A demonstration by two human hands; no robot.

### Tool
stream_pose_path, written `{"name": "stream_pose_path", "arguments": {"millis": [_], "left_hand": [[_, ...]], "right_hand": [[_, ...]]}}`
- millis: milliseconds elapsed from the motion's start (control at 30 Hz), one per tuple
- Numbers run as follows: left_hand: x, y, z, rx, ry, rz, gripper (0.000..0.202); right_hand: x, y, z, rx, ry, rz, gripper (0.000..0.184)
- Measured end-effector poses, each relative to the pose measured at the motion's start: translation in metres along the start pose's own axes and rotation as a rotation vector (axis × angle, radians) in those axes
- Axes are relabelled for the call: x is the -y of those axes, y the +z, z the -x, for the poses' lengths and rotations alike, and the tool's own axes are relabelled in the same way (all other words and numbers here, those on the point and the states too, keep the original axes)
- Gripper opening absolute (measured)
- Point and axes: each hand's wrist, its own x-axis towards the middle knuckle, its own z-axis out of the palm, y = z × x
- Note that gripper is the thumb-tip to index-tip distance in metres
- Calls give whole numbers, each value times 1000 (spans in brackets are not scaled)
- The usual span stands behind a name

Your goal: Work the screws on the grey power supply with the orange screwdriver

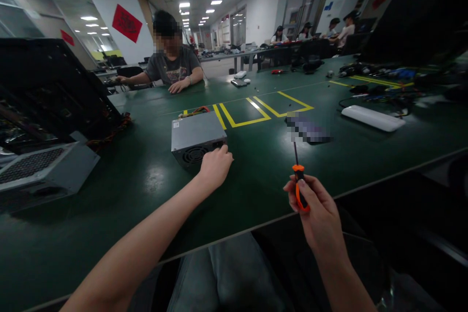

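The fingers (224, 155) of the left hand (215, 166) are curled against the near right corner of a grey power supply box (195, 132); whether it is gripped cannot be told. The box is set on the dark green worktop (146, 195), fan grille facing the wearer. An orange-handled screwdriver (298, 180) is clasped in the right hand (317, 214), shaft pointing away, well right of the box. An open computer case (47, 102) is seen at left, and a seated person (171, 61) across a long lit room.

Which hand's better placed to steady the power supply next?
Left, probably. The left hand rests on the near corner of the power supply; the right hand is apart from it, gripping an orange-handled screwdriver shaft-up.
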Motion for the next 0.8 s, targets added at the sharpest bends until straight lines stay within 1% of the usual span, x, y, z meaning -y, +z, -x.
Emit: {"name": "stream_pose_path", "arguments": {"millis": [100,233,333,433,500,533,600,633,667,700,800], "left_hand": [[-1,2,-2,8,1,62,24],[-1,8,-4,-18,-2,147,19],[1,11,-4,-53,5,201,18],[5,9,1,-127,38,300,15],[10,3,10,-185,43,461,12],[12,-1,17,-196,30,572,11],[17,-11,33,-187,-56,826,12],[19,-17,42,-161,-100,975,14],[20,-21,51,-125,-118,1108,15],[22,-25,60,-114,-131,1215,15],[27,-30,79,-128,-122,1456,13]], "right_hand": [[-3,-6,6,-24,28,-8,17],[-6,-9,10,-30,36,-15,17],[-9,-11,12,-23,25,1,16],[-11,-11,18,-4,6,66,17],[-11,-11,25,26,-11,165,19],[-11,-10,30,42,-20,244,20],[-9,-9,39,72,-45,432,23],[-8,-7,43,87,-78,513,24],[-7,-5,48,93,-126,576,24],[-6,-2,52,125,-166,632,24],[-5,7,62,137,-287,722,22]]}}
